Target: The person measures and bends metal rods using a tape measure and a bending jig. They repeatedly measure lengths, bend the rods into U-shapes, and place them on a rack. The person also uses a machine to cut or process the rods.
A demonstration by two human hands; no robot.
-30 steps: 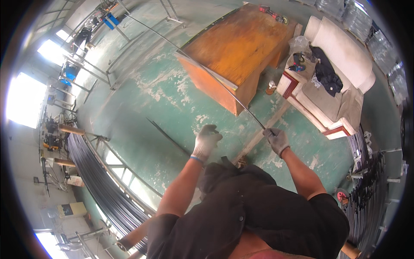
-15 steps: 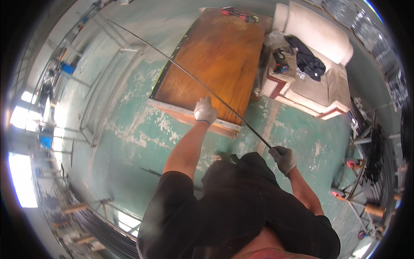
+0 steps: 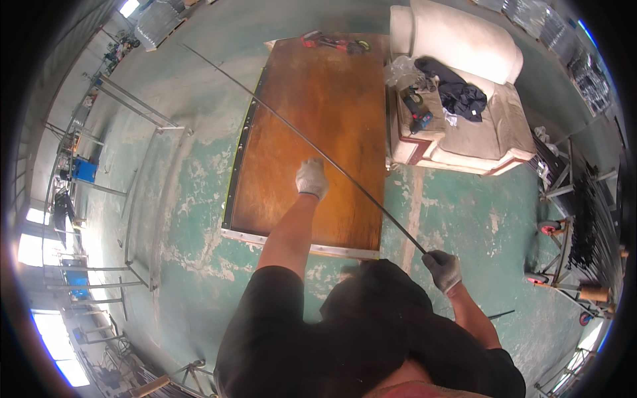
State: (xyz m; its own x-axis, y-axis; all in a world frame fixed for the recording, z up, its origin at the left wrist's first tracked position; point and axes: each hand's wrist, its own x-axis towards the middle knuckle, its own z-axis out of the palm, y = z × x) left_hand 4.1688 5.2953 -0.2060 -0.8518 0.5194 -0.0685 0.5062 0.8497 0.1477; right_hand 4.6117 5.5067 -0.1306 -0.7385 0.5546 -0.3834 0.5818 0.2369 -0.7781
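Observation:
My right hand (image 3: 443, 270), in a grey-white glove, grips the near end of a long thin dark rod (image 3: 358, 188). The rod slants away to the far left, crossing above a brown wooden worktable (image 3: 292, 205). My left hand (image 3: 312, 179), in a white knit glove, is over the tabletop just on the near side of the rod, with a small gap between them in the picture. Its fingers are curled closed, and whatever they may hold is hidden. Dark-edged strip runs down the table's left side, and a pale metal bar (image 3: 332, 251) lines its near edge.
Red-and-black power tool (image 3: 335, 44) lies at the table's far end. A cream armchair (image 3: 468, 142) at the right carries a dark garment (image 3: 458, 93) and a cordless drill (image 3: 417, 109). Metal racks (image 3: 129, 106) stand left; a wheeled rack (image 3: 564, 245) of dark rods stands right.
The whole view has shifted, with the table now nearer my body. My left hand has gone from the table's near edge to farther over its top. My right hand keeps its grip on the rod.

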